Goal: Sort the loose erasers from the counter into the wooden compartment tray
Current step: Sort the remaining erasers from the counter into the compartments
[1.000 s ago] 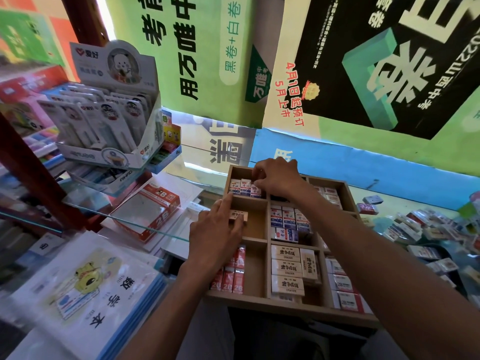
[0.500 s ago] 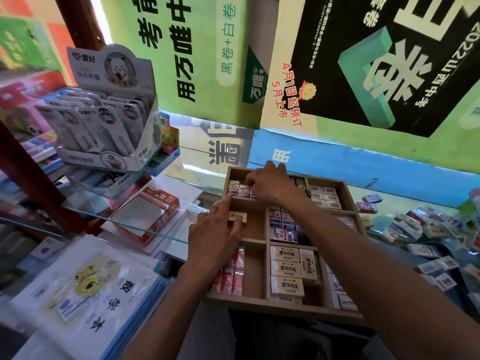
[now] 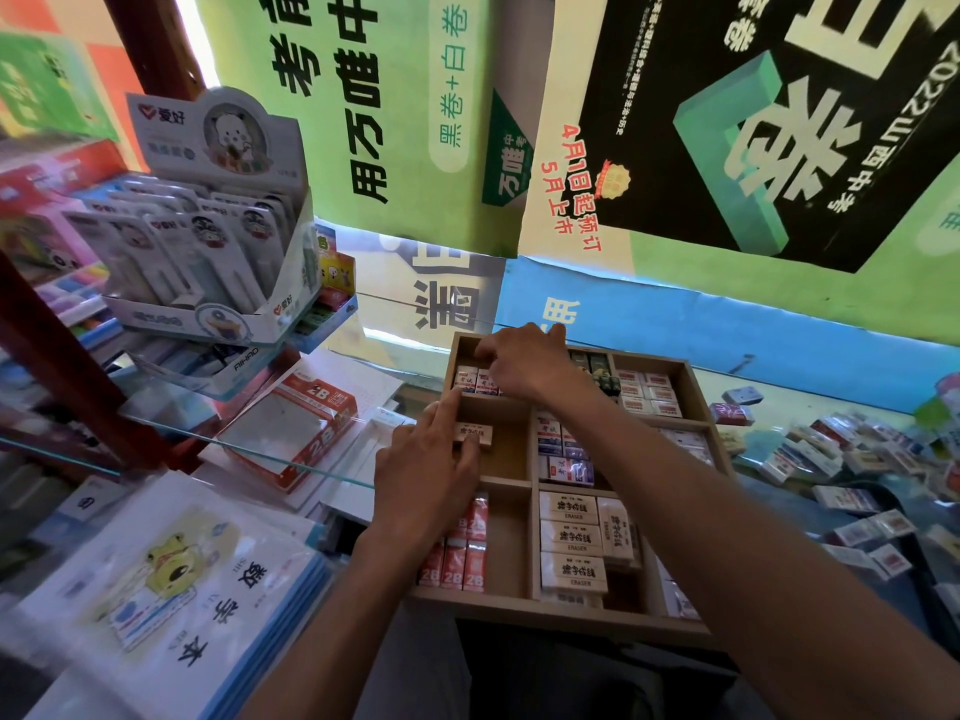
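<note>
**Erasers going into tray, both hands in left column**

Tray (image 3: 524, 613): pale wood, open top, thin dividers forming 3 columns of compartments, sitting at the near edge of the glass counter (image 3: 769, 402). Contents by compartment: far left holds white erasers with red-and-blue wrappers (image 3: 466, 379); near left holds red "2B" erasers (image 3: 464, 563) standing in rows; near middle holds cream erasers (image 3: 571, 537) with black characters and "ERASER" print, stacked flat, 1 on its side at right. Middle compartment of the middle column holds blue-and-white wrapped ones; far right holds white ones with red print.

Left hand (image 3: 421, 475): over the middle left compartment, index finger extended along the divider, thumb and fingers pinching 1 tan eraser (image 3: 474, 433) lying flat with dark print up.

Right hand (image 3: 524, 363): reaches across to the far left compartment, fingers curled down onto the row there; whether it grips 1 cannot be told.

Loose erasers (image 3: 841, 459): scattered heap on the counter right of the tray, mixed wrappers, blurred.

Surroundings: green and black posters (image 3: 753, 122) with large characters on the back wall, blue strip beneath. Left, a cardboard display box (image 3: 208, 241) of carded stationery on a glass shelf, a red "2B" box (image 3: 306, 423) below it, a stack of exercise books (image 3: 171, 589) nearest.
</note>
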Demonstrator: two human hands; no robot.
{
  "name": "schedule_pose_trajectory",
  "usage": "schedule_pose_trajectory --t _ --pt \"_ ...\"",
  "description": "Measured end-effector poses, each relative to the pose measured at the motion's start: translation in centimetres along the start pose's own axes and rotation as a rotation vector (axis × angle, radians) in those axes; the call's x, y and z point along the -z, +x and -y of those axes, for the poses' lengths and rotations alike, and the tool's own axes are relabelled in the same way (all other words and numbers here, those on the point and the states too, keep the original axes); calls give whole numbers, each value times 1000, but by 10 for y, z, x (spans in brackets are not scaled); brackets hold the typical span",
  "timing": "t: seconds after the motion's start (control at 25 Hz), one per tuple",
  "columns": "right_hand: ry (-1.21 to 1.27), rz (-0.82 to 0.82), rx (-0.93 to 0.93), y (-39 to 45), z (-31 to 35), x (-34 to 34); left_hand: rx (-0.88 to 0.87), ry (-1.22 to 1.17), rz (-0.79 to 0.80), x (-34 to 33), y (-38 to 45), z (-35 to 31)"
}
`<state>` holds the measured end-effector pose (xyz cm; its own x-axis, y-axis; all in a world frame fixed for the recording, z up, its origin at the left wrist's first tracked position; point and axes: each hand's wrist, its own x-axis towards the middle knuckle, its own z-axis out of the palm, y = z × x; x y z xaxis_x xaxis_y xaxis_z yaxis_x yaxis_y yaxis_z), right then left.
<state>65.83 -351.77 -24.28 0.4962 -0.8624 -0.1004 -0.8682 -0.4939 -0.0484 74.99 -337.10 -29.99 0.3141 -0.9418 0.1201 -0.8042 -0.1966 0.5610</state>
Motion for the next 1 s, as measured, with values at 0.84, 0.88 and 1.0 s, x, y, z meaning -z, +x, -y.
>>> schedule_pose_trajectory --t 0.84,0.88,1.0 --pt "-288 -136 215 -27 -21 -12 -40 -43 4 5 -2 -1" --pt "-275 -176 180 -28 -23 -14 -44 -47 3 5 -2 -1" --pt "-123 -187 122 -30 -30 -15 -34 -41 8 5 -1 0"
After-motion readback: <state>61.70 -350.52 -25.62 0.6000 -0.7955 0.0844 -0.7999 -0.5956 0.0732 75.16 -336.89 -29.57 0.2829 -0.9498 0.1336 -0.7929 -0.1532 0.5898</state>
